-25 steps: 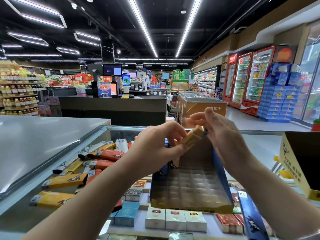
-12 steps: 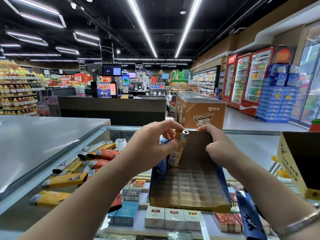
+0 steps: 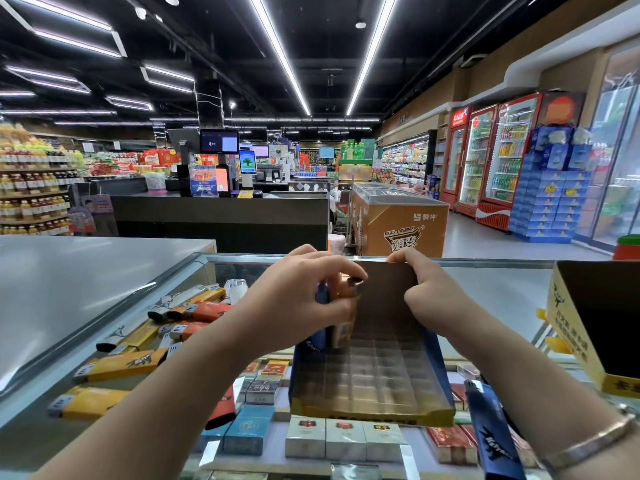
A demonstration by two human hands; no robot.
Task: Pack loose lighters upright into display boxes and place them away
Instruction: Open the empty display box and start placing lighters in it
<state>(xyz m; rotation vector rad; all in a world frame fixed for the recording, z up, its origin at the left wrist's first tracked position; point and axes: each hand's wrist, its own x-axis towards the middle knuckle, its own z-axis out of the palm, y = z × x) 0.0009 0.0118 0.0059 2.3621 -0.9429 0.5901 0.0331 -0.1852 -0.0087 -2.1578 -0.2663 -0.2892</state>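
L hand [image 3: 298, 299] grips lighter [image 3: 346, 306] upright.

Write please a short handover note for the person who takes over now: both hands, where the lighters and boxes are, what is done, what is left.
Left hand: holds an orange lighter upright at the display box's back left corner.
Right hand: grips the box's back wall.
Done: few slots filled; most of the grid shows empty.
Left: loose lighters lie on the glass counter, one blue lighter beside the box; second box at right.

The left hand [image 3: 298, 299] hides most of the upright tan lighter [image 3: 343, 327]; the dark-blue lighter [image 3: 491, 434] runs off the bottom edge.
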